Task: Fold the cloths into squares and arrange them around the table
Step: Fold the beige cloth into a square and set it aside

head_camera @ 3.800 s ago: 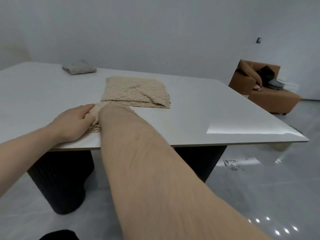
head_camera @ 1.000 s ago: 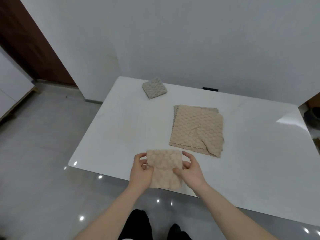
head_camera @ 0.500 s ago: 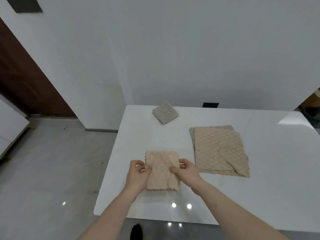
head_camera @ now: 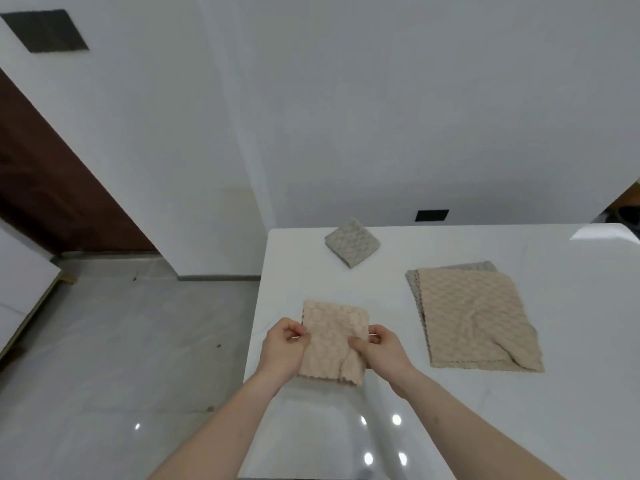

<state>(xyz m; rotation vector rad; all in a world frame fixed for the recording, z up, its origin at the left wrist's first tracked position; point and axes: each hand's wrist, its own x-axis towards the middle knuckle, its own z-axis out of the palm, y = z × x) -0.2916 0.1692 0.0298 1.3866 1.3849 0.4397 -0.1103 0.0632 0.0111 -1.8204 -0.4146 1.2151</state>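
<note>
1 grey square [head_camera: 352, 242] placed; both hands [head_camera: 282, 346] [head_camera: 380, 348] pinch folded beige cloth [head_camera: 333, 340]; stack [head_camera: 474, 315] right of grip unfolded.

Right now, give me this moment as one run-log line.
left hand: pinches folded beige cloth | right hand: pinches it | grey folded cloth: placed | unfolded stack: waiting

A white wall [head_camera: 381, 116] is filling the upper half of the view. A dark square panel [head_camera: 44, 30] is sitting high on it at ten o'clock, and a small black outlet [head_camera: 431, 215] is showing at one o'clock. A brown door [head_camera: 45, 181] is standing at nine o'clock above glossy grey floor [head_camera: 121, 341] that is reflecting ceiling lights.
</note>
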